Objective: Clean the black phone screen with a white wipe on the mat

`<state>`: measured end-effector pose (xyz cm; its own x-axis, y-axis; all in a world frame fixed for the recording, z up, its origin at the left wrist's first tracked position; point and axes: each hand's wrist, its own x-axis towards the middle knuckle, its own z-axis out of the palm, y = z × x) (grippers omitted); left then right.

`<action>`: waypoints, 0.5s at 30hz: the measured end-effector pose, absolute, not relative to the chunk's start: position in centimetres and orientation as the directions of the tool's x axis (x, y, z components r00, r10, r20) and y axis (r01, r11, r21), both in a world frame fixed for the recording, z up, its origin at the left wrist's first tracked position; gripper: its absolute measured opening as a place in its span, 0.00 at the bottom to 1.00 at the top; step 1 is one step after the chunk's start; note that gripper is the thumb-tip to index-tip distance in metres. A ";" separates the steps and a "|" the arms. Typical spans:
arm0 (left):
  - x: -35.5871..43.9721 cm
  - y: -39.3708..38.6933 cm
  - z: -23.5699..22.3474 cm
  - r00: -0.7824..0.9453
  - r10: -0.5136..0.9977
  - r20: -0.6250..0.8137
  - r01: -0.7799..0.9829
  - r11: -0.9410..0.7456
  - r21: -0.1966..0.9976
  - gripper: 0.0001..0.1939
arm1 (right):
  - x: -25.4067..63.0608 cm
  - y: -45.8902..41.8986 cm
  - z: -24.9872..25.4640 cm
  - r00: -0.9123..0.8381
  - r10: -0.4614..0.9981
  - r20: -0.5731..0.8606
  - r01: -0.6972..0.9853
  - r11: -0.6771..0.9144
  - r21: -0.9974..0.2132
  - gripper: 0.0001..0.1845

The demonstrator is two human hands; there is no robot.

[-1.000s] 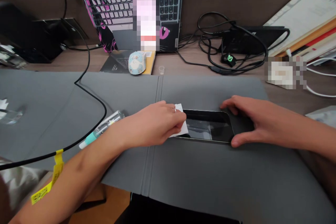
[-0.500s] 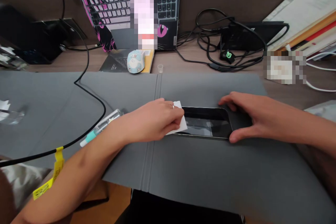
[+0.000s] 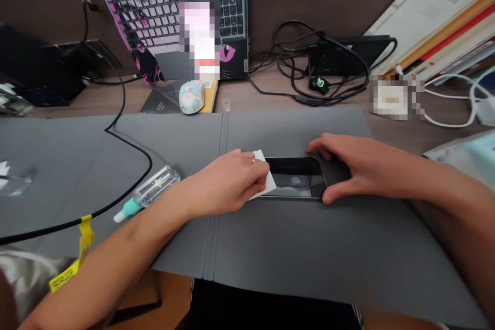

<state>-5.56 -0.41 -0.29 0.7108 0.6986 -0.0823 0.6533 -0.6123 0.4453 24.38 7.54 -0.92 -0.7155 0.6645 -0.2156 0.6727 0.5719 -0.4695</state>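
A black smartphone (image 3: 297, 178) lies flat on the grey desk mat, its dark glossy screen facing up. My left hand (image 3: 240, 180), a ring on one finger, is closed on a folded white wipe (image 3: 269, 181) and presses it against the phone's left part, which is hidden beneath. At the other end, my right hand (image 3: 344, 165) curves around the phone, thumb against the near corner and fingers by the far corner. A clear bottle with a teal neck and white tip (image 3: 154, 188) lies beside my left forearm.
The grey desk mat (image 3: 309, 247) covers the front of the desk. Behind it are a laptop (image 3: 166, 15), a pale-blue mouse (image 3: 191, 97), a tiny clear cup (image 3: 226, 105) and coiled black cables (image 3: 332, 98). A black cable with a yellow tag (image 3: 85, 237) crosses the left side.
The view has turned slightly right. The wipe in my left hand has shifted a little rightward along the phone, leaving less screen showing. My right hand stays at the phone's right end.
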 end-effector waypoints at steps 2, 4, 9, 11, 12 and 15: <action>-5.9 -0.2 -0.1 0.681 0.725 -0.097 0.676 -0.573 0.463 0.10 | 24.3 7.5 -0.8 -0.716 0.662 -0.220 0.673 0.572 -0.470 0.44; -6.3 -0.1 0.0 0.653 0.750 -0.107 0.700 -0.544 0.463 0.09 | 24.2 7.5 -0.8 -0.717 0.661 -0.224 0.674 0.573 -0.468 0.45; -5.6 -0.5 0.0 0.649 0.755 -0.094 0.711 -0.559 0.426 0.09 | 24.1 7.5 -0.8 -0.715 0.666 -0.211 0.671 0.571 -0.473 0.44; -5.0 -0.8 -0.2 0.668 0.740 -0.079 0.696 -0.583 0.419 0.10 | 24.1 7.5 -0.7 -0.718 0.665 -0.205 0.668 0.575 -0.471 0.43; -4.7 -0.8 -0.3 0.673 0.736 -0.070 0.689 -0.590 0.422 0.10 | 24.1 7.4 -0.7 -0.719 0.664 -0.205 0.667 0.578 -0.470 0.43; -4.7 -0.6 -0.5 0.652 0.757 -0.047 0.698 -0.574 0.429 0.10 | 24.1 7.4 -0.5 -0.728 0.654 -0.205 0.660 0.589 -0.466 0.44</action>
